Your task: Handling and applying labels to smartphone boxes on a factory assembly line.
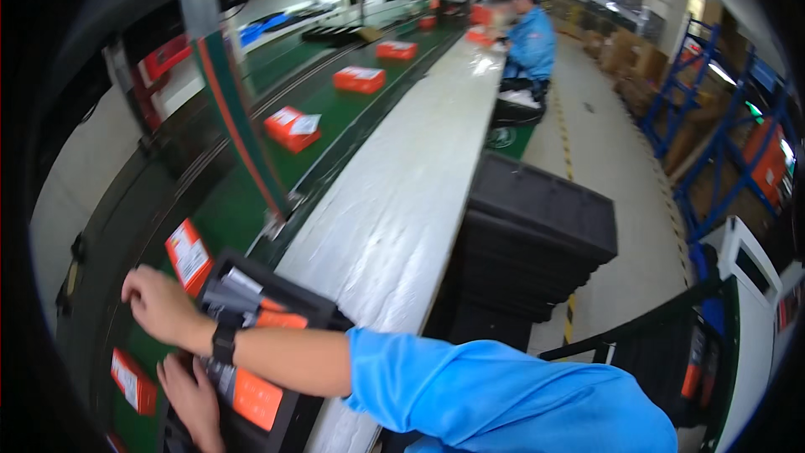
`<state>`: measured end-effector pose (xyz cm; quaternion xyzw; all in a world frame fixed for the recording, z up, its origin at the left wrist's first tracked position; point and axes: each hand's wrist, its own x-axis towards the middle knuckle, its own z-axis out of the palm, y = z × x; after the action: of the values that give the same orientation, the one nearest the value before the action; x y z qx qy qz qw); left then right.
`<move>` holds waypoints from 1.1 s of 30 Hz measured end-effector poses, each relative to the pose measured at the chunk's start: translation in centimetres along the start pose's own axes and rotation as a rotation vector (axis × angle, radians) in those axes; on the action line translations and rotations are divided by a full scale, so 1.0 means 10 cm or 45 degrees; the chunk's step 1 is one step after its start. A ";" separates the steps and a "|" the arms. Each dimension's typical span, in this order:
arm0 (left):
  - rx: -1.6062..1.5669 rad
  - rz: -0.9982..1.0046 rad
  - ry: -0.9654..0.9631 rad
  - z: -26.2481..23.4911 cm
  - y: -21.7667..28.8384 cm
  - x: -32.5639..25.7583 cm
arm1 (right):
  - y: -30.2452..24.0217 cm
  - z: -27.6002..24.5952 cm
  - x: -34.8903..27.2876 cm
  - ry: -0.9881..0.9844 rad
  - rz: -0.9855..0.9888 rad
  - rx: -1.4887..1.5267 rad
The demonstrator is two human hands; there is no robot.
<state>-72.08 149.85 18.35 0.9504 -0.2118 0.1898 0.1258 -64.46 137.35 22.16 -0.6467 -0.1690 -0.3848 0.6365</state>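
My right hand (163, 309) reaches across from the right over the green conveyor belt, a dark watch on its wrist. Its fingers bend loosely, and no object shows in them. Below it, my left hand (191, 398) lies with fingers spread by the near left side of a black tray (299, 411). Orange-and-grey packages (256, 398) lie in the tray, partly hidden by my right forearm. One orange box with a white label (189, 256) stands just beyond my right hand. Another orange box (132, 382) sits on the belt left of my left hand.
More orange boxes (359, 79) lie along the belt (323, 130). A metal post (231, 109) rises beside the pale worktable (402, 193). Black trays (541, 210) are stacked right of it. A co-worker in blue (530, 42) sits farther along. Blue racks (683, 88) stand right.
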 end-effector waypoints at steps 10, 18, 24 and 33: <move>-0.893 -0.185 0.235 -0.07 -0.31 -0.21 | 0.00 -0.17 0.04 -0.308 -0.012 -0.065; -1.972 -0.820 -0.277 -0.26 0.50 -0.73 | 0.01 -1.02 0.19 -0.840 0.158 -0.508; -1.983 -0.796 -0.255 -0.56 0.15 -0.70 | -0.15 -0.85 0.01 -1.229 0.075 -0.516; -1.840 -1.234 0.937 -1.35 -2.41 -1.14 | -0.47 -0.70 -0.33 -1.471 -0.126 -0.911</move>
<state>-74.93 179.38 21.92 0.5073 0.1929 0.2276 0.8085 -71.86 132.22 22.33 -0.9106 -0.3735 -0.0386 0.1727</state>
